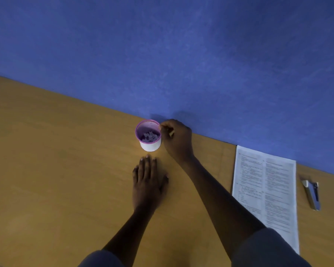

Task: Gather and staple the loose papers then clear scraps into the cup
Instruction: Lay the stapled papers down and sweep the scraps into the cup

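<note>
Cup (pixel 148 135) mid-frame with scraps (pixel 149 136) inside, my right hand (pixel 178 140) curled at its rim, what it pinches I cannot tell, left hand (pixel 148 180) spread flat below, papers (pixel 266 191) and stapler (pixel 312 194) at right.

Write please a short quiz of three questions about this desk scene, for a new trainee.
1. True or false: the cup already holds paper scraps.
2. Which hand is at the cup's rim? A) left hand B) right hand
3. What lies between the right forearm and the stapler?

Key: 1. True, pale scraps lie inside. 2. B; the left hand lies flat on the desk. 3. The stack of printed papers.
</note>
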